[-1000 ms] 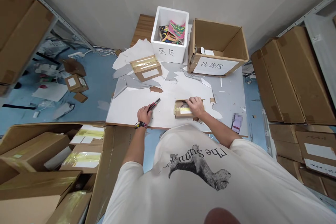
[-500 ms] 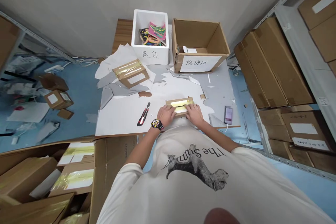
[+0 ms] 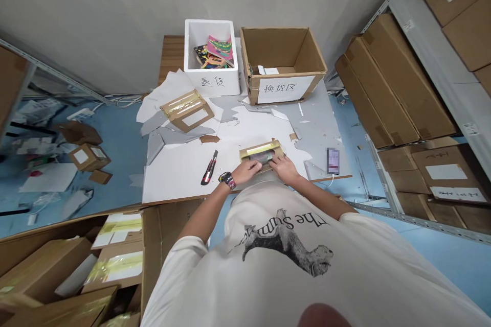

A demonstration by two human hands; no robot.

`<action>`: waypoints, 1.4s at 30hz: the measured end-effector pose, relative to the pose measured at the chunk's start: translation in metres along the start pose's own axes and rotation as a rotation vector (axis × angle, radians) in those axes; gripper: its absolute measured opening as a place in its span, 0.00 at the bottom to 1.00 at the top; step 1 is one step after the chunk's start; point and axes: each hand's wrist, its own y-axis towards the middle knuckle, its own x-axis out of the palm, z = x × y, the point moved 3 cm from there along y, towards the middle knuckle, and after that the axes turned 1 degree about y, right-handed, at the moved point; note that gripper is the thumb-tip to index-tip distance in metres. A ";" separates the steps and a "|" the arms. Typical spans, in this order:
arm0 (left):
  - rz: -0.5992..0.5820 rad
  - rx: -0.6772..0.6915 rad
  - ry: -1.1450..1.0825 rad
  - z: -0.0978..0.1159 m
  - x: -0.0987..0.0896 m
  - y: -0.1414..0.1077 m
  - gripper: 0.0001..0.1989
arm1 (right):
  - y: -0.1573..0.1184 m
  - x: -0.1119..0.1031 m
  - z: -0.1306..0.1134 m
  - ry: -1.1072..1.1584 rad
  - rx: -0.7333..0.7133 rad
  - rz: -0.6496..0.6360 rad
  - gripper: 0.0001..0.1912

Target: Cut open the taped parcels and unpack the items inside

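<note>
- Here, two bare hands meet at the near edge of a table point(image 3: 178, 181) topped with white board and torn grey sheeting.
- A small taped cardboard box point(image 3: 261, 155) lies on the white board, directly in front of the person, its top opened to show a dark, shiny item that is too small to identify.
- The left hand point(image 3: 247, 169), with a wristwatch point(image 3: 227, 180) on its wrist, is at the box's near left side, its fingers point(image 3: 256, 165) curled over the edge and gripping.
- The right hand point(image 3: 283, 168) is at the near right corner, its fingers point(image 3: 273, 162) also gripping the box.
- A red-and-black utility knife point(image 3: 209, 168) lies on the board, left of the left hand and not touching it.
- Farther away stand a white foam box point(image 3: 210, 76) holding colourful printed packets, and an open cardboard carton point(image 3: 282, 64) with a white label.
- A second taped box point(image 3: 186, 111) sits on paper scraps.
- A blurred phone point(image 3: 333, 161) lies at the right.
</note>
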 end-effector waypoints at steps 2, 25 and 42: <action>-0.024 0.030 0.060 -0.005 0.003 -0.001 0.18 | -0.006 0.005 -0.004 0.046 -0.049 -0.043 0.22; 0.172 -0.178 0.455 -0.022 -0.011 -0.022 0.67 | 0.056 -0.036 -0.005 -0.190 0.212 -0.209 0.32; 0.370 -0.322 0.340 -0.031 0.007 -0.008 0.67 | 0.116 0.010 -0.006 -0.294 0.011 -0.310 0.25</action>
